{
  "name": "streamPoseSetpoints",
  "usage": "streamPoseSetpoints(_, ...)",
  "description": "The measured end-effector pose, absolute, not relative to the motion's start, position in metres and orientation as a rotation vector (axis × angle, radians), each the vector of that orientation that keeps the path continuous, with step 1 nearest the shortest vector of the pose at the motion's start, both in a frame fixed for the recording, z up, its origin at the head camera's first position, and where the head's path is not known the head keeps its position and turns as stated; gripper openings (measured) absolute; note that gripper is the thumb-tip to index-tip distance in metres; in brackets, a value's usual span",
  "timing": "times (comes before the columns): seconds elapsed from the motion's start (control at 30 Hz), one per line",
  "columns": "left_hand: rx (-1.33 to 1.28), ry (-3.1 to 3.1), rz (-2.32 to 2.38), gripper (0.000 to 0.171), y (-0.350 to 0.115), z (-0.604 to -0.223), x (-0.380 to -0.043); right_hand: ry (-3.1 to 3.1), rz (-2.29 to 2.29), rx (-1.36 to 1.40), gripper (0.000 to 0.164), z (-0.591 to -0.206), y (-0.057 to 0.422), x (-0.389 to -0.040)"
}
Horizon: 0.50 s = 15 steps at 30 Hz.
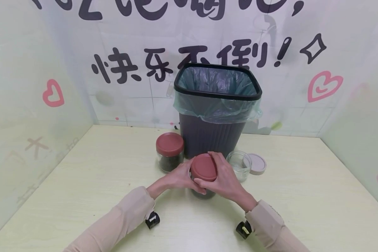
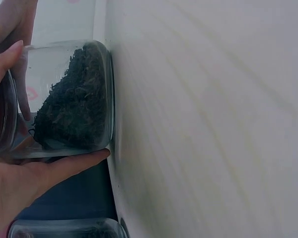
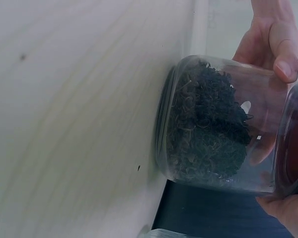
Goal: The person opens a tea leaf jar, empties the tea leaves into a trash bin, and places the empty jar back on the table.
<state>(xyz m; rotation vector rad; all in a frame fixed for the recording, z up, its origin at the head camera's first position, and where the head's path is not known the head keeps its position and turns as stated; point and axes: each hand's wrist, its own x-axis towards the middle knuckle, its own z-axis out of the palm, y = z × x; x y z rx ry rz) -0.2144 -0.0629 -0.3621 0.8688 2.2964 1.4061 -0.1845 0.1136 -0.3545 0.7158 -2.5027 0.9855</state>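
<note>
A clear glass jar (image 1: 203, 194) with a red lid (image 1: 204, 167) stands on the table between both hands. Dark, curly dried leaves (image 2: 74, 99) fill its lower part, heaped at a slant. My left hand (image 1: 179, 176) holds the glass side, thumb and fingers spread around it. From the right, my right hand (image 1: 225, 178) grips the lid, its thumb at the near rim and its fingers at the far side. In the right wrist view, the jar's base (image 3: 164, 119) meets the tabletop.
Behind to the left stands a second red-lidded jar (image 1: 170, 144) with dark contents. At right are an uncovered glass jar (image 1: 239, 168) and a pale round lid (image 1: 257, 163). A dark bin (image 1: 211, 136) with a green liner rises behind, before a printed wall (image 1: 129, 105).
</note>
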Motion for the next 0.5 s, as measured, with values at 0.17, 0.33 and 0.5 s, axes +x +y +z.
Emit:
streamPoseSetpoints(0.17, 0.879, 2.28, 1.406, 0.088, -0.063, -0.362, -0.215, -2.503, 0.982, 0.732, 0.073, -0.354, 0.115, -0.185)
streamPoseSetpoints(0.33, 0.887, 2.277, 1.399, 0.089, -0.063, -0.362, -0.216, -2.507, 0.986, 0.795, 0.073, -0.353, 0.118, -0.187)
streamPoseSetpoints(0.5, 0.898, 2.268, 1.389, 0.089, -0.063, -0.361, -0.217, -2.548, 1.04, 0.898, 0.072, -0.348, 0.124, -0.193)
